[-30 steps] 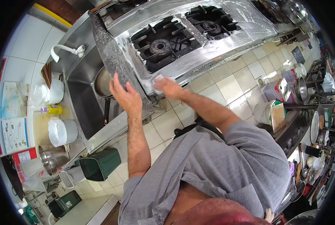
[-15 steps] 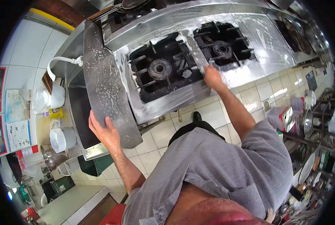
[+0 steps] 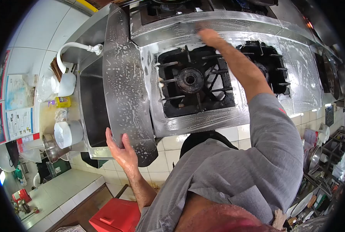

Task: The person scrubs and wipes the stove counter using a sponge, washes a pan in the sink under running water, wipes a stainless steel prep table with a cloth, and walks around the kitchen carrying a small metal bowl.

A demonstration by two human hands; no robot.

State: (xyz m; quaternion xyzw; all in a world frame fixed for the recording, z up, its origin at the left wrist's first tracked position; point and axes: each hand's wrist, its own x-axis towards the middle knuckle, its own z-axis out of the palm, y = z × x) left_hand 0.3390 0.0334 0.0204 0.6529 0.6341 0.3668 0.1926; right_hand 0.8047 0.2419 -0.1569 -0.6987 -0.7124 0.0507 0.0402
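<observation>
My left hand (image 3: 124, 152) has its fingers apart and rests at the near edge of a soapy metal panel (image 3: 126, 89), between the sink (image 3: 93, 100) and the stove. My right hand (image 3: 210, 36), slightly blurred, is curled against the raised steel ledge (image 3: 161, 35) behind the burners; whatever it holds is hidden. Black grates surround the left burner (image 3: 190, 80). My right forearm partly covers the right burner (image 3: 262, 70). White suds streak the steel stove top (image 3: 195, 123).
A white faucet (image 3: 97, 49) reaches over the sink. Left of it are a yellow bottle (image 3: 63, 102), a white tub (image 3: 69, 133) and a steel bowl (image 3: 52, 149). A red bin (image 3: 116, 216) stands below. Crowded racks (image 3: 331, 154) line the right side.
My right hand has moved from the stove's front corner, over a white cloth or sponge, past the strip between burners to the back ledge. My left hand stays near the panel. The view has shifted.
</observation>
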